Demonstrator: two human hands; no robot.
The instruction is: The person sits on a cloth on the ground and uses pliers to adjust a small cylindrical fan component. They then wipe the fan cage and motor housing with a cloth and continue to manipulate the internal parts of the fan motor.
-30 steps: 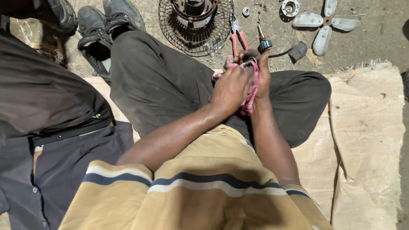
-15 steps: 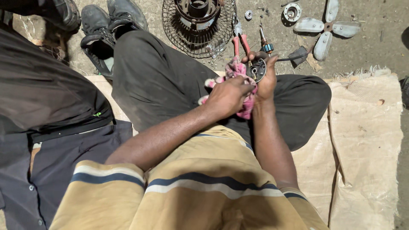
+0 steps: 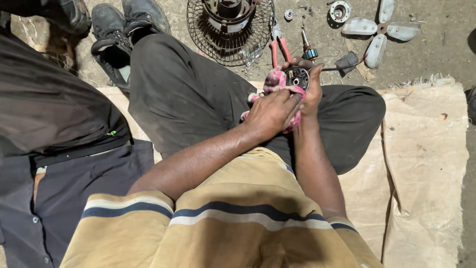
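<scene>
My right hand (image 3: 311, 87) grips a small round dark metal part (image 3: 297, 77) with a hole in its middle, held over my lap. My left hand (image 3: 270, 113) presses a pink rag (image 3: 274, 81) against the side of that part. Both hands meet above my dark trousers (image 3: 198, 99). The rag hangs down below my fingers, partly hidden by them.
A wire fan guard with a motor housing (image 3: 230, 22) lies on the ground ahead. Red-handled pliers (image 3: 277, 49), a screwdriver (image 3: 307, 47), a grey fan blade (image 3: 379, 32) and small round parts lie beside it. I sit on a tan sack (image 3: 426, 164). Another person's dark clothes (image 3: 54, 129) lie at left.
My hands have shifted slightly up and forward with the part. The left hand has moved the rag along the part's side.
</scene>
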